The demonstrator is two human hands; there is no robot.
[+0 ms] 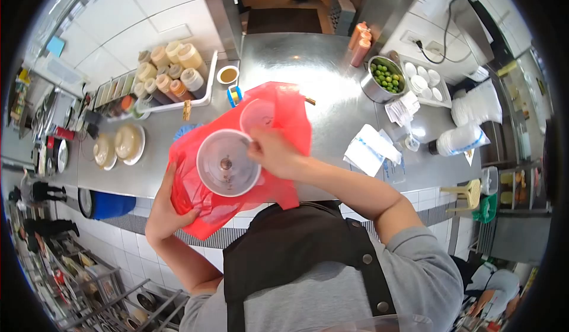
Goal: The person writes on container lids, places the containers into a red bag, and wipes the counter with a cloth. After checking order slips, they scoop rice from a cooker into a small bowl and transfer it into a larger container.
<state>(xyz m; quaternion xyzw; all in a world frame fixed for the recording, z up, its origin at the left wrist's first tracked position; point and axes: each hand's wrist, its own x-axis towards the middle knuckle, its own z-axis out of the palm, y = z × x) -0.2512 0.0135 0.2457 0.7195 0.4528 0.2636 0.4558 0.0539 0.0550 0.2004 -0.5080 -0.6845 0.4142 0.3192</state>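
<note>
At a steel counter [314,59], we look down on a left hand [169,210] whose fingers [188,216] are curled tight around the lower side of a red plastic bag [290,116], holding it up at the counter's near edge. The right hand [272,153] is at the bag's mouth, its fingers [256,148] pinched shut on the rim of a clear lidded tub [225,163] that sits in the opening. A second clear tub [256,116] lies deeper in the bag, just behind the first.

Beyond the bag we see a metal bowl of limes [386,77], orange sauce bottles [360,43] and a tray of capped containers [172,71]. Folded paper sheets [370,148] with blue print lie to the right. We cannot read that print, and we can make out no brand or label on the tubs or bottles.
</note>
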